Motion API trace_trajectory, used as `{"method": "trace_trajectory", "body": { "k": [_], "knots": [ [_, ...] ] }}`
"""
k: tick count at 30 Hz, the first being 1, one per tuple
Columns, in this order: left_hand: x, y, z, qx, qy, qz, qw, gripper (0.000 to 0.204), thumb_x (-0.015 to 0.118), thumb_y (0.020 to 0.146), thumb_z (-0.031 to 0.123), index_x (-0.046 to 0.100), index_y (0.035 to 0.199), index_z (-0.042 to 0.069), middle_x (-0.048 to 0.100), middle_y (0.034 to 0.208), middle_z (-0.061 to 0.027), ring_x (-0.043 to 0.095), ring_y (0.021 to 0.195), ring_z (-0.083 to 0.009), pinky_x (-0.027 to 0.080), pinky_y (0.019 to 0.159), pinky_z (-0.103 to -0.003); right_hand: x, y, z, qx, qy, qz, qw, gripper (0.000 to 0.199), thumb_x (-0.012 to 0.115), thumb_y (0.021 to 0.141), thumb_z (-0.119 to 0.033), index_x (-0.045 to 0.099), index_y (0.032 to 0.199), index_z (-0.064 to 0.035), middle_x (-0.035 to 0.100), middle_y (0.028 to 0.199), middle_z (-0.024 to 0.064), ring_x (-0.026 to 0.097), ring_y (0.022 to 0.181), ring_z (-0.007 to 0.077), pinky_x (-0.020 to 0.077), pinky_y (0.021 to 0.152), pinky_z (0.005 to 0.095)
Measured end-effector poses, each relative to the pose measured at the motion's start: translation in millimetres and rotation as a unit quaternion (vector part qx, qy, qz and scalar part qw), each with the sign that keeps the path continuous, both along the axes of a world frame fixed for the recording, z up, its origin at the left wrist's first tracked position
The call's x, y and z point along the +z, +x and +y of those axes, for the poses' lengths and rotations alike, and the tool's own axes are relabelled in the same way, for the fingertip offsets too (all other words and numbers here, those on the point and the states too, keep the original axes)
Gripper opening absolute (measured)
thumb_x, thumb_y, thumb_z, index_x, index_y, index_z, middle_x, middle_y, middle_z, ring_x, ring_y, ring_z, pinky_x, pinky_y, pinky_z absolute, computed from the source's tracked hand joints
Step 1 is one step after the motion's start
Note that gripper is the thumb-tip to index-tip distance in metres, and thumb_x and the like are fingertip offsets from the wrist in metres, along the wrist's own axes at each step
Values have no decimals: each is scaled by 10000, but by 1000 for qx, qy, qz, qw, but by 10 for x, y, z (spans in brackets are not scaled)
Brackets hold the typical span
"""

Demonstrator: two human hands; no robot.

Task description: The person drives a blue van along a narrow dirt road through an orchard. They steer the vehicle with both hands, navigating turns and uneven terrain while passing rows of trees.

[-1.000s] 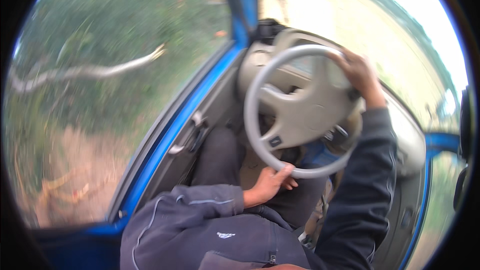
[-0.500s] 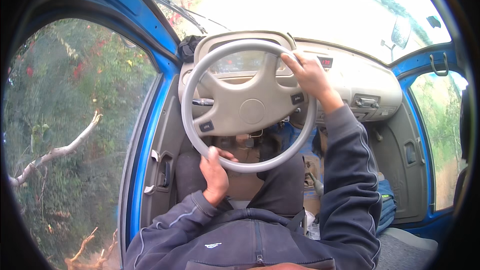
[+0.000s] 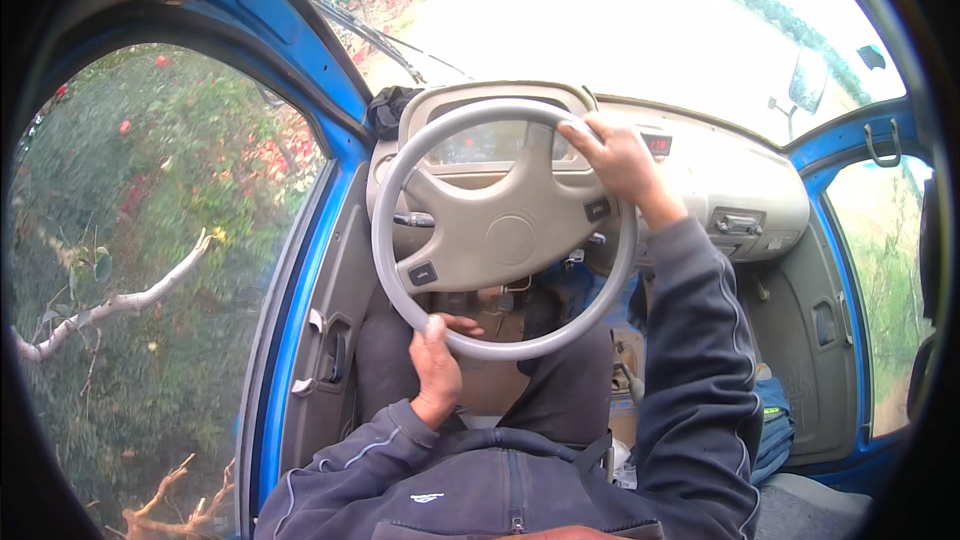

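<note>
A grey steering wheel (image 3: pixel 384 202) with a beige hub fills the middle of the view, its spokes tilted up to the right. My left hand (image 3: pixel 437 370) is closed round the lower left of the rim, fingers reaching inside it. At the upper right of the rim, my right hand (image 3: pixel 628 168) grips with the thumb along the top. Left of the hub a dark stalk (image 3: pixel 413 220) sticks out. Behind the wheel stands the instrument panel (image 3: pixel 470 145), partly covered by rim and spoke. My thighs are below the wheel.
On the left is a blue-framed door with a handle (image 3: pixel 336 356); branches and shrubs show through its window. A gear lever (image 3: pixel 630 385) rises right of my legs. A blue cloth bag (image 3: pixel 772 425) lies by the passenger seat (image 3: pixel 810 510). Ahead, the windscreen shows pale ground.
The plants and fence outside have shifted. The wheel and both hands sit slightly lower in the view, with the same grips on the rim.
</note>
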State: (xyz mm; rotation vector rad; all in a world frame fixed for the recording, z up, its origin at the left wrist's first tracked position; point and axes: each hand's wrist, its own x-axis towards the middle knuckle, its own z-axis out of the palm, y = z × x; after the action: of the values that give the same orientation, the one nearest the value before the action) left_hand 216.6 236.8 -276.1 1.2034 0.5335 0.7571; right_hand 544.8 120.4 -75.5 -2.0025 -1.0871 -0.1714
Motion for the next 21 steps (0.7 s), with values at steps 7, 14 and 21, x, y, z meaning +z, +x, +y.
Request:
{"method": "trace_trajectory", "body": {
  "k": [7,14,21],
  "knots": [
    [-1,105,331,7,3,-38,999,463,505,1159,455,609,1074,12,724,884,-170,738,765,-280,603,747,-408,-182,-212,-257,-41,63,63,995,549,721,1083,-522,782,1121,22,678,797,109,603,787,179,536,787,377],
    [-51,111,401,-3,-13,-68,998,436,526,1159,435,607,1076,15,718,868,-174,728,733,-279,607,724,-406,-262,-205,-271,-59,67,93,992,573,735,1073,-518,784,1270,18,632,754,81,568,738,155,524,729,345],
    [91,117,565,-15,-12,-52,998,422,548,1151,408,622,1153,-8,714,868,-174,721,735,-273,600,722,-386,-396,-338,-424,-68,110,157,979,423,737,1109,-402,771,1215,6,513,698,-61,465,642,49,392,556,287]
  ]
}}
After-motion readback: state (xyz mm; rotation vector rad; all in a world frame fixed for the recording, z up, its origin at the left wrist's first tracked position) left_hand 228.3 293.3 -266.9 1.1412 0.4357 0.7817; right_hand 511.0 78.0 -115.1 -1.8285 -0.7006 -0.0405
